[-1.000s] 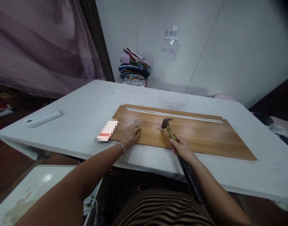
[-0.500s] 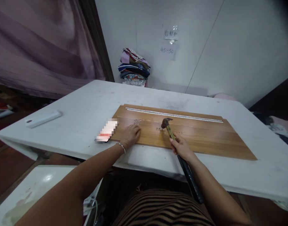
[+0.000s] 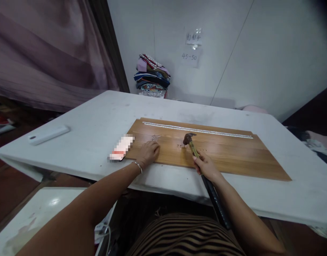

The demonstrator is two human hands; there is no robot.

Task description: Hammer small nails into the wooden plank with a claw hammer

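Note:
My right hand (image 3: pixel 206 166) is wrapped around a claw hammer (image 3: pixel 193 149), gripping it partway up the handle. Its dark head hangs low above the wooden board (image 3: pixel 240 156), just over a small nail (image 3: pixel 183 146). A few small dark spots, perhaps nail heads, dot the board on both sides of the hammer. On the board's left part rests my left hand (image 3: pixel 148 153), its fingers curled and closed; whatever they may hold is hidden. Several loose nails (image 3: pixel 156 137) lie just beyond those fingers.
A blurred-out phone (image 3: pixel 122 147) lies over the board's left edge. Two white strips (image 3: pixel 198 130) run along its far side. On the white table (image 3: pixel 85 142) sits a long white object (image 3: pixel 49 135) at left. Folded clothes (image 3: pixel 152 76) are stacked by the wall.
Hardly anything differs. Both hands and the hammer keep their places over the board; only the camera view has shifted very slightly.

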